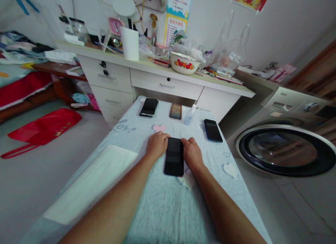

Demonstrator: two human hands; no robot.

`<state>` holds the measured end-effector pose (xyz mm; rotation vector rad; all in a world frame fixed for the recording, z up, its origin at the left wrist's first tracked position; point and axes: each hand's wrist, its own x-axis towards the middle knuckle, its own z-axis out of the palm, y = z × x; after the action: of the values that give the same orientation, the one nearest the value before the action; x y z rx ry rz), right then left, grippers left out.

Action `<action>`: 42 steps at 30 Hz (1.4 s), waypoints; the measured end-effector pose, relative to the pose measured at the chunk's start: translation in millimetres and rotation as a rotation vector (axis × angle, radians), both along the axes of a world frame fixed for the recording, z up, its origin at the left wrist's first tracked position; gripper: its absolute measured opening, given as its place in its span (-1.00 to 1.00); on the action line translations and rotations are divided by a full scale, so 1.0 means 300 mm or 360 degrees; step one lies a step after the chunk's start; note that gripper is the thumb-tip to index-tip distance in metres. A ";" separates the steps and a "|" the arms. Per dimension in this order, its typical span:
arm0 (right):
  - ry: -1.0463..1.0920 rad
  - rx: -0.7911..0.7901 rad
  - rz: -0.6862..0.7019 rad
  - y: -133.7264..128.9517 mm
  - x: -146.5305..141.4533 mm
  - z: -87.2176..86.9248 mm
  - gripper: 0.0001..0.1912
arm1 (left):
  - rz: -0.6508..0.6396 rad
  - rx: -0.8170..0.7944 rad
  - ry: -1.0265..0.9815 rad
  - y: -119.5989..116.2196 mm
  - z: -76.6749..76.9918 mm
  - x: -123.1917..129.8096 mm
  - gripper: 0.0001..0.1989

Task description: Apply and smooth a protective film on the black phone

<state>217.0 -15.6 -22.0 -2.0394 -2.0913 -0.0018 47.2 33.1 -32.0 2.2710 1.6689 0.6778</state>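
A black smartphone [174,157] lies screen up on the cloth-covered table [168,209], between my two hands. My left hand [157,145] has its fingers curled and its thumb against the phone's upper left edge. Against the upper right edge rests my right hand [193,152], also closed, its lower fingers tucked out of sight. Farther off, a second phone [213,130] in a blue case lies to the right. Dark phones [149,107], seemingly stacked, lie at the far left. A small clear bottle with a white nozzle [189,115] stands beside a blurred brown card-like item [175,111].
A long white sheet [91,184] lies along the table's left side. Beyond the far edge is a white desk [168,85] bearing a flowered enamel bowl [185,63] and a white paper roll [130,44]. A washing machine [286,132] stands right; a red bag [47,127] lies on the floor.
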 end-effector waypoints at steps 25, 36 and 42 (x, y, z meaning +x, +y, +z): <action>-0.0169 -0.0040 0.0341 0.074 -0.097 0.039 -0.66 | 0.0040 -0.0033 -0.0070 -0.002 -0.001 0.001 -0.68; -0.0124 -0.0016 0.0459 0.072 -0.104 0.051 -0.62 | 0.0040 -0.0020 -0.0090 0.000 -0.006 0.000 -0.69; -0.0041 -0.0089 0.0560 0.033 -0.094 0.065 -0.63 | 0.0062 -0.0102 -0.0052 0.001 -0.003 0.000 -0.67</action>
<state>188.9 -5.9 -2.5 -1.6790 -2.4622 0.0878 47.1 33.5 -32.9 2.1776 1.6990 0.6562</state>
